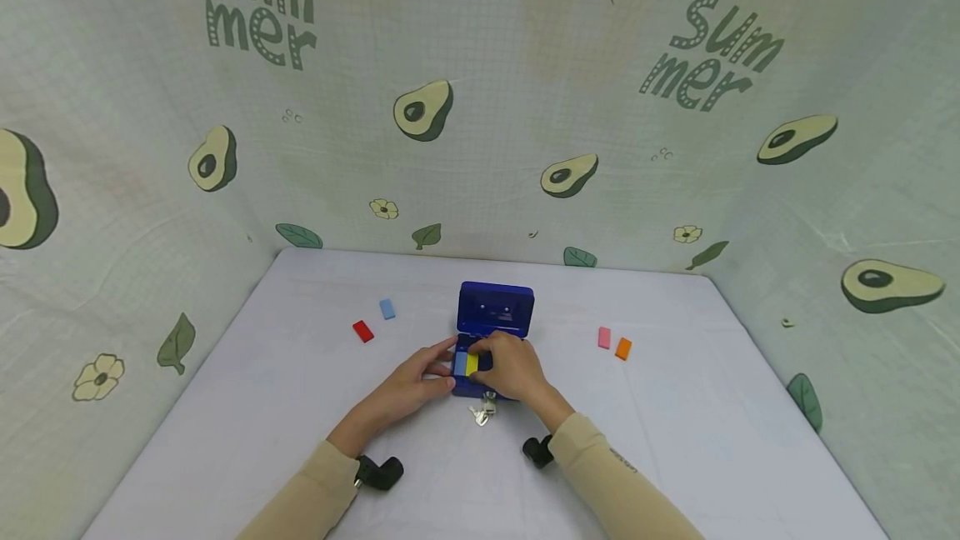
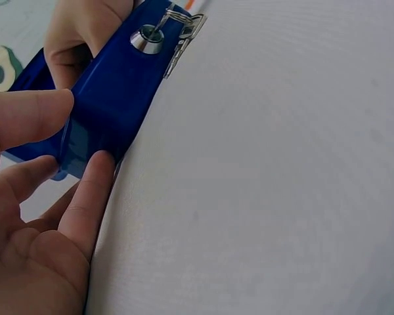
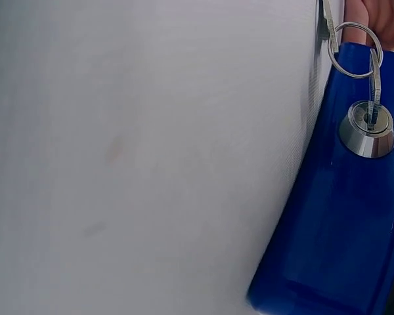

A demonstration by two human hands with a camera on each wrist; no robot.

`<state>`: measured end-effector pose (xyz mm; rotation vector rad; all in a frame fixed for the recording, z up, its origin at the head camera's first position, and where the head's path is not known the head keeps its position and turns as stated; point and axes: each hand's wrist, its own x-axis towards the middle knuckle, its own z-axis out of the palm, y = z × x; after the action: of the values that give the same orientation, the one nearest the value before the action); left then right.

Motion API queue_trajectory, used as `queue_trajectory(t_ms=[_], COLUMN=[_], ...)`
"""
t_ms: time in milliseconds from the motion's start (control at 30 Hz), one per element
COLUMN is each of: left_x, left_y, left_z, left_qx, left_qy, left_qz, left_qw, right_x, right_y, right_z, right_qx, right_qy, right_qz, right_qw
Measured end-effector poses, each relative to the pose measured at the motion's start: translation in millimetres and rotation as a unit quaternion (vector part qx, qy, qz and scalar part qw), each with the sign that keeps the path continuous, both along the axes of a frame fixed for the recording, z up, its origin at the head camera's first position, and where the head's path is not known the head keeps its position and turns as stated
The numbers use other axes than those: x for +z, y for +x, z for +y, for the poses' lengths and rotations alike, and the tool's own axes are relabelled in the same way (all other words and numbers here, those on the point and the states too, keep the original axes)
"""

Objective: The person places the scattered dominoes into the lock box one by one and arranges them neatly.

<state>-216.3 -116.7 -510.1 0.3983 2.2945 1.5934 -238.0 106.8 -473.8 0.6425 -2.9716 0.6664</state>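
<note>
A blue metal cash box stands on the white table with its lid raised. Inside, at the left end, are a light-blue block and a yellow block side by side. My right hand reaches in from the right, thumb and forefinger pinching the yellow block at its two ends. Against the box's left end rests my left hand, its thumb near the front corner and its fingers fairly straight. The right wrist view shows the front lock with a key in it and a key ring hanging there.
Left of the box lie a red block and another light-blue block. To the right are a pink block and an orange block. A patterned cloth hangs behind and at both sides.
</note>
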Motion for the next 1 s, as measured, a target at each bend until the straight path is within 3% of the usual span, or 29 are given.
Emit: queue_trajectory(t_ms=[1000], left_x=[2.1], left_y=[1.3], left_z=[-0.6], left_qx=[-0.005], left_qy=[-0.006], left_qz=[0.007], left_qw=[0.9999], right_x=[1.3], right_y=[1.0], right_z=[0.9], right_qx=[0.001], right_qy=[-0.011], right_qz=[-0.005], right_qw=[0.9999])
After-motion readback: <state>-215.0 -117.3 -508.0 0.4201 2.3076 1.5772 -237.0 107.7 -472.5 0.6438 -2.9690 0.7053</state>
